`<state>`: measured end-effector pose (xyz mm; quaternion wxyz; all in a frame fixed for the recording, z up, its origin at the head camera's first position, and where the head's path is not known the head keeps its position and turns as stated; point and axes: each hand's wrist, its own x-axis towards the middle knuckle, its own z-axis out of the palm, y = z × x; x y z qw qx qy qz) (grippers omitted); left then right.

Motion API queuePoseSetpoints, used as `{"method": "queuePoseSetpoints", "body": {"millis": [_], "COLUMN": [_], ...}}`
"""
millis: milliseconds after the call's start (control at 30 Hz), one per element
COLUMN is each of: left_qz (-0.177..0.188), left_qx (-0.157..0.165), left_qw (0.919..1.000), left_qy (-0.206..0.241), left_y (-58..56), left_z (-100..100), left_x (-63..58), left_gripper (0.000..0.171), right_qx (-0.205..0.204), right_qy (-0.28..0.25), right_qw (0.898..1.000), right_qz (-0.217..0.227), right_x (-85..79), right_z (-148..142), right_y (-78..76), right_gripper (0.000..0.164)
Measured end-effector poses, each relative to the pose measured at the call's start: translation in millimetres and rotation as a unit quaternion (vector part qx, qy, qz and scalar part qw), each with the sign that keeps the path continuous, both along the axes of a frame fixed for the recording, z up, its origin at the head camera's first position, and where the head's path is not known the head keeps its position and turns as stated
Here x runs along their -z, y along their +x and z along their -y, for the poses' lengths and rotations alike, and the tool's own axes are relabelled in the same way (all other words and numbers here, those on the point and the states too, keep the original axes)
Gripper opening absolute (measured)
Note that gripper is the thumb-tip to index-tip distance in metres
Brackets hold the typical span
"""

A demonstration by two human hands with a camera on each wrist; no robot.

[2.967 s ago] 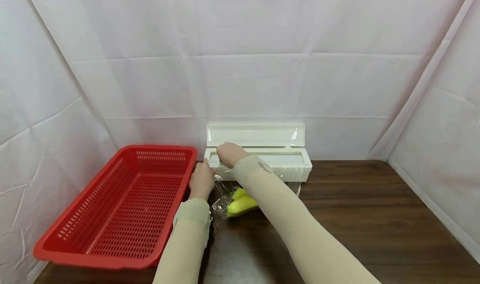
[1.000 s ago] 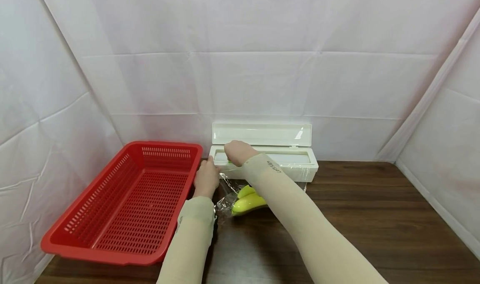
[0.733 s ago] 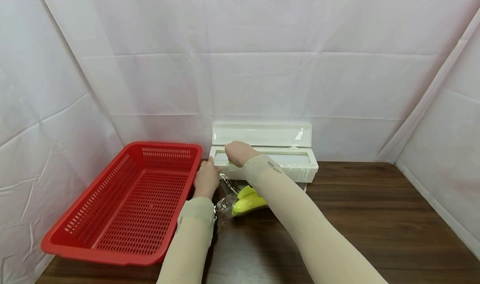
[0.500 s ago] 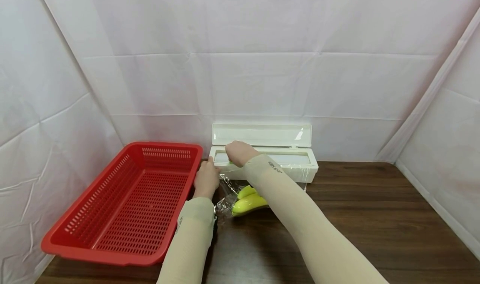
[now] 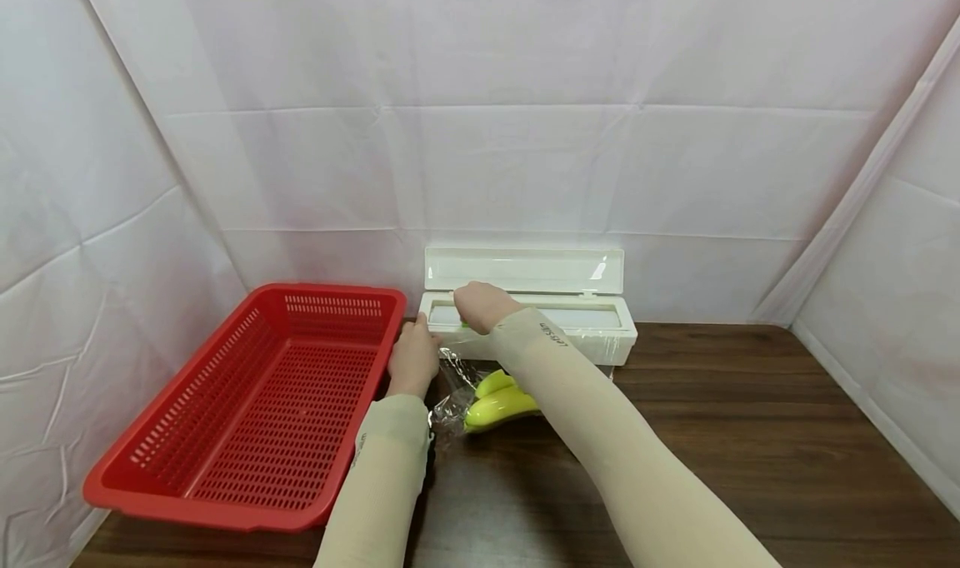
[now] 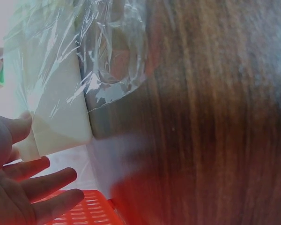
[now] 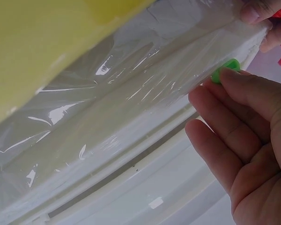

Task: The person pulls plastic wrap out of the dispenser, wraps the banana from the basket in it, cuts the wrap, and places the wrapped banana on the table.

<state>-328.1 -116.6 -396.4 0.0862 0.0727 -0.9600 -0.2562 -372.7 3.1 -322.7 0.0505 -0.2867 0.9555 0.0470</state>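
A white cling film dispenser [image 5: 600,347] stands at the back of the table, its lid [image 5: 525,270] raised. Clear cling film [image 6: 51,70] hangs over its front and reaches the table. My left hand [image 5: 412,357] pinches the dispenser's left end between thumb and index finger, the other fingers spread. Near that same end, my right hand [image 5: 483,306] pinches a small green slider cutter [image 7: 225,70] on the dispenser's edge, mostly hidden in the head view. Bananas [image 5: 498,406] lie in front, touching crumpled film; my right forearm covers part of them.
A red perforated basket [image 5: 292,410] stands to the left, close beside my left hand and forearm. The dark wooden table [image 5: 720,435] stretches to the right. White cloth walls [image 5: 525,151] enclose the back and both sides.
The head view has shifted slightly since the oldest frame. Over the last second my right hand creeps slightly right along the dispenser; my left hand stays in place.
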Motion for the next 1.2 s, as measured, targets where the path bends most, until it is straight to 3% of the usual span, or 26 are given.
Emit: {"method": "queuePoseSetpoints", "body": {"millis": [500,767,1200], "left_qz": [0.004,0.006,0.009], "left_qx": [0.005,0.005,0.004], "left_qw": [1.0000,1.0000,0.9999], "left_qy": [-0.002,-0.005,-0.004], "left_y": [-1.1,-1.9,-3.3], "left_z": [-1,1,0], "left_x": [0.1,2.0,1.2], "left_gripper": [0.056,0.057,0.058], "right_qx": [-0.009,0.000,0.006], "right_qy": [-0.008,-0.015,-0.017], "right_qw": [1.000,1.000,1.000], "right_qz": [-0.022,-0.001,0.004], "right_x": [2.1,2.7,2.3], "right_z": [-6,-8,-11], "right_y": [-2.0,-1.3,-2.3], "right_gripper": [0.017,0.026,0.021]}}
